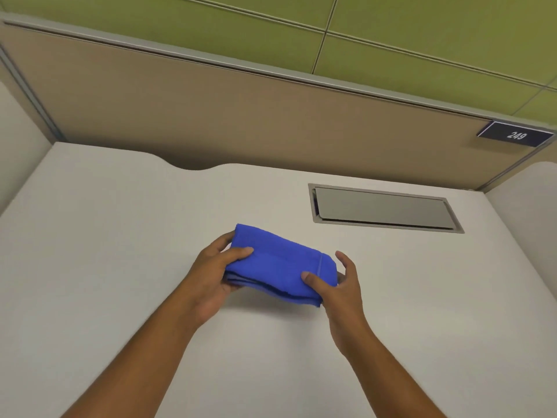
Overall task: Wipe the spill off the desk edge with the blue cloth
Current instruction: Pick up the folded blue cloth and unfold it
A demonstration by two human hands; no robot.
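A folded blue cloth is held just above the middle of the white desk, casting a shadow beneath it. My left hand grips its left end, thumb on top and fingers underneath. My right hand holds its right end, thumb pressed on the top near corner, fingers curled round the far side. No spill shows on the visible desk surface, and the desk's near edge is out of frame.
A grey cable hatch is set flush into the desk at the back right. A tan partition closes the back, with a dark plate reading 249. White side panels flank the desk.
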